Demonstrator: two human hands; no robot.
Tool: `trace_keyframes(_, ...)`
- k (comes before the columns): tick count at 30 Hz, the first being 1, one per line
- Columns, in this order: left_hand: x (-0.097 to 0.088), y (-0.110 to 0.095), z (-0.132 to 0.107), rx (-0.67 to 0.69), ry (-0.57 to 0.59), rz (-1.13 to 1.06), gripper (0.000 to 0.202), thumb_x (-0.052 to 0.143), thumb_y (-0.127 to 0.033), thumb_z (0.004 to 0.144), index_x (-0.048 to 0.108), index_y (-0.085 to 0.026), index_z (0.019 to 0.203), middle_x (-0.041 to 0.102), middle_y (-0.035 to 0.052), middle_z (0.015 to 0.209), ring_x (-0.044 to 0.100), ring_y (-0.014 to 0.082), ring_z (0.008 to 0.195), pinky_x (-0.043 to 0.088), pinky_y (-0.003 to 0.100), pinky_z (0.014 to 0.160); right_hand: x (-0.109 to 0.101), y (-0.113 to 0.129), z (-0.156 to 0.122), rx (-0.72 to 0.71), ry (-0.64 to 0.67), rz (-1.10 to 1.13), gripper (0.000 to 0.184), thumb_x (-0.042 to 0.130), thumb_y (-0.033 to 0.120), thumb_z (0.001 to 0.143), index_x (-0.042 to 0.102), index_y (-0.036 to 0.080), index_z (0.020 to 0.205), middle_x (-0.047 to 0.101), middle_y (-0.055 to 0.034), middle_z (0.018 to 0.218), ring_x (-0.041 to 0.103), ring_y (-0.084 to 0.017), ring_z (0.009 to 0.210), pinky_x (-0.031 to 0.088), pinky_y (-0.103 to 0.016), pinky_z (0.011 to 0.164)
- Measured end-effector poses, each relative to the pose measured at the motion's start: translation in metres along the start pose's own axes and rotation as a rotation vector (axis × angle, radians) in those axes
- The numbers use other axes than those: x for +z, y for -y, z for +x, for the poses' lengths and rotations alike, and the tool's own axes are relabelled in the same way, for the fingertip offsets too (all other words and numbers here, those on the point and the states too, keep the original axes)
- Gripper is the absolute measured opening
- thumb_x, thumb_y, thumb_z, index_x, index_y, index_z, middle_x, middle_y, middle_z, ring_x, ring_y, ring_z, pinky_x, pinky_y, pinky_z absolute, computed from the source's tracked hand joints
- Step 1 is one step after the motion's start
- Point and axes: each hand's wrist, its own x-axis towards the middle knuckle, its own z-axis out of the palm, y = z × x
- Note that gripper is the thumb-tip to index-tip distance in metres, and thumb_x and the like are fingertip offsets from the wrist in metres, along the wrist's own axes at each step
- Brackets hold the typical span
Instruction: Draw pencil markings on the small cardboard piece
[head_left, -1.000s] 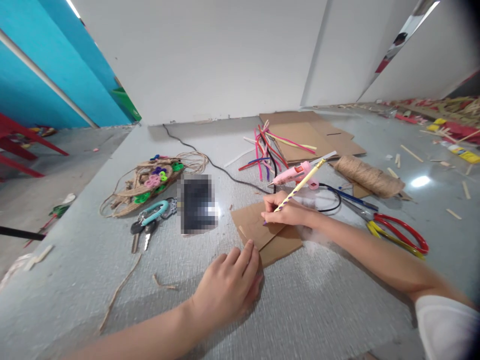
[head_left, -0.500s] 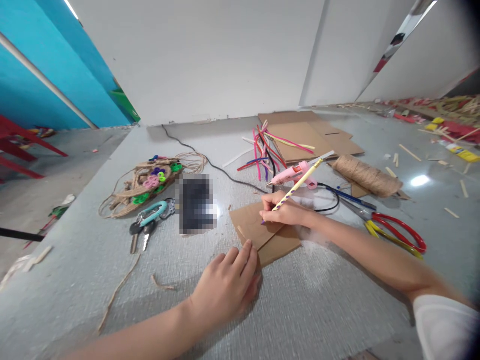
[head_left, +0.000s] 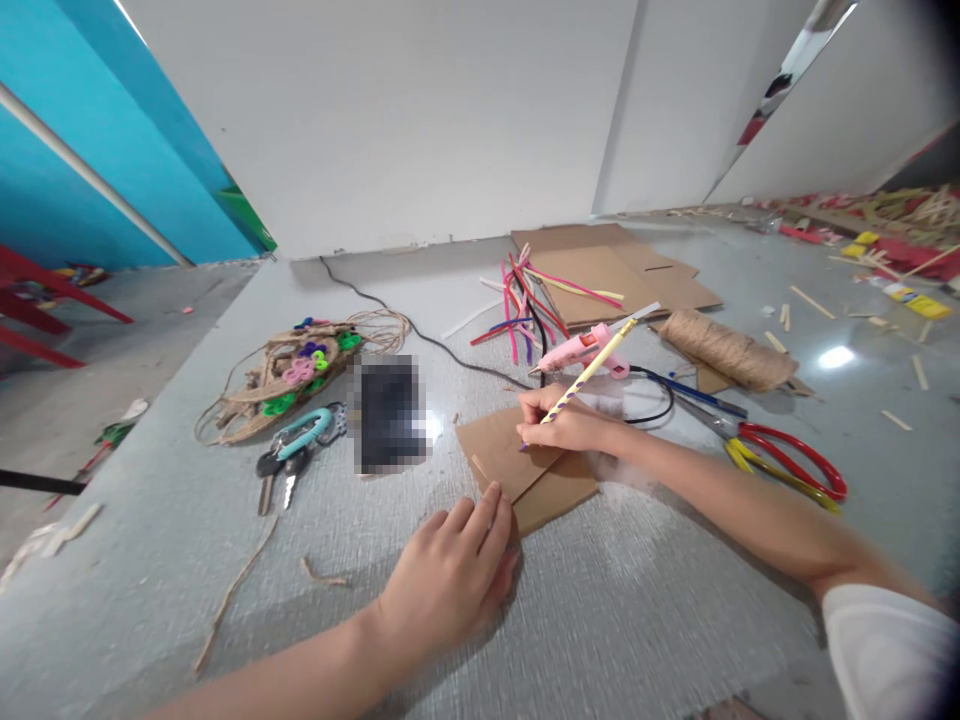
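In the head view my right hand (head_left: 559, 420) is closed around a yellow pencil (head_left: 589, 372) with purple spots. Its tip touches the face of a brown cardboard piece (head_left: 499, 445), or hangs just over it. My left hand (head_left: 454, 565) presses the cardboard's near edge with its fingertips, fingers held together and the thumb hidden below. A second cardboard piece (head_left: 559, 497) lies under the first one. Just beyond my right hand rests a pink glue gun (head_left: 581, 350), with its cable looping to the right.
Pipe cleaners (head_left: 517, 305) and cardboard sheets (head_left: 615, 265) lie at the back. A twine roll (head_left: 727, 348) and scissors (head_left: 787, 465) sit to the right. On the left are keys (head_left: 289, 465), a twine bundle with coloured flowers (head_left: 292, 375) and a blurred dark object (head_left: 388, 412).
The whole view has shifted slightly. My right hand and the pencil stay at nearly the same spot on the cardboard, and my left hand still presses its edge.
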Motion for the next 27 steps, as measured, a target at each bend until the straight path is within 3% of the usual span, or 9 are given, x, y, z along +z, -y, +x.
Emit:
trace_keyframes(8, -0.0006, 0.0, 0.0024, -0.004, -0.003, -0.013, 0.034, 0.042, -0.022, 0.087, 0.062, -0.004, 0.108, 0.065, 0.0183, 0.111, 0.062, 0.0227, 0.072, 0.053, 0.032, 0.051, -0.0027, 0.0026, -0.0044, -0.041, 0.103, 0.004, 0.026, 0.06, 0.024, 0.072, 0.041, 0.018, 0.056, 0.043, 0.0067, 0.051, 0.036, -0.006, 0.048, 0.026, -0.021, 0.046)
trace_keyframes(27, -0.0009, -0.0013, 0.0009, -0.01, 0.011, -0.029, 0.035, 0.045, -0.022, 0.086, 0.062, -0.002, 0.109, 0.065, 0.0192, 0.112, 0.062, 0.0235, 0.072, 0.053, 0.034, 0.05, -0.0027, -0.0004, -0.0025, -0.029, 0.102, -0.006, 0.026, 0.062, 0.023, 0.071, 0.041, 0.018, 0.056, 0.045, 0.006, 0.052, 0.039, -0.007, 0.049, 0.027, -0.021, 0.046)
